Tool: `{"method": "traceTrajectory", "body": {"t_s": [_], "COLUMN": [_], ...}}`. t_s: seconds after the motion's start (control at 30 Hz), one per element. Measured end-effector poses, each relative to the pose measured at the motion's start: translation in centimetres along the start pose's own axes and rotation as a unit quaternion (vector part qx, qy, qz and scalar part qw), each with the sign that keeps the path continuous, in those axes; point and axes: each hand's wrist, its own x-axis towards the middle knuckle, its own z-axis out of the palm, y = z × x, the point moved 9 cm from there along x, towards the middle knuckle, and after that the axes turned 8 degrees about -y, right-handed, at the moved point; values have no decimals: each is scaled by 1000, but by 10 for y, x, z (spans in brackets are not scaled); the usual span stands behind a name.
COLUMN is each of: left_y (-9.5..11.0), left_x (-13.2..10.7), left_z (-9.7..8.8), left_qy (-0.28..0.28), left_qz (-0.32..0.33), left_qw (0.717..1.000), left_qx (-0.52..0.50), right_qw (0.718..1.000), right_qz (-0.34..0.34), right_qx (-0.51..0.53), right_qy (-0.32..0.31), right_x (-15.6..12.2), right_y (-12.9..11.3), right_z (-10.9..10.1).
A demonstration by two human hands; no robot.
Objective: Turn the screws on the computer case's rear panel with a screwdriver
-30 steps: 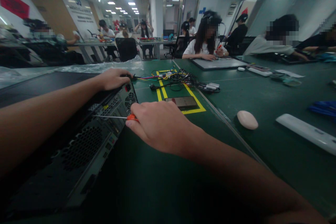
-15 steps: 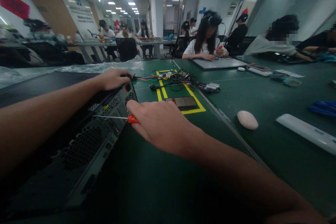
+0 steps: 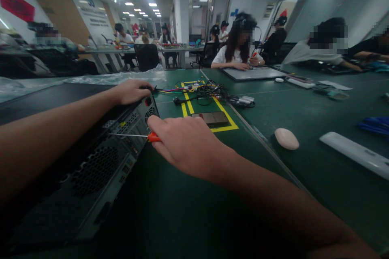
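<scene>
A black computer tower (image 3: 94, 174) stands at the left of the green table, its grey back panel with vents and ports turned toward me. My left hand (image 3: 132, 90) rests on its top, fingers curled over the far back corner and gripping the edge. In my right hand (image 3: 185, 143) is a screwdriver (image 3: 154, 137) with an orange handle, held in closed fingers. Its thin metal shaft points left along the back panel. The tip is close to the panel's upper edge; whether it touches a screw is too dark to tell.
Beyond my right hand lie a dark flat box (image 3: 212, 118) inside yellow tape (image 3: 226, 129) and a tangle of cables (image 3: 212, 89). To the right are a pale mouse (image 3: 286, 139) and a white bar (image 3: 355, 151). Across the table a person (image 3: 240, 44) works over a flat panel (image 3: 255, 73).
</scene>
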Motion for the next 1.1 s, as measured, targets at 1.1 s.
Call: {"method": "traceTrajectory", "body": {"t_s": [1.1], "left_y": [1], "left_x": [1], "left_z": [1], "left_qy": [-3], "left_qz": [10], "left_qw": [1000], "left_qx": [14], "right_qw": [1000], "right_qz": [-12], "right_qx": [19], "right_qy": [-8], "right_x": [0], "right_y": [-5], "right_z": [1]}}
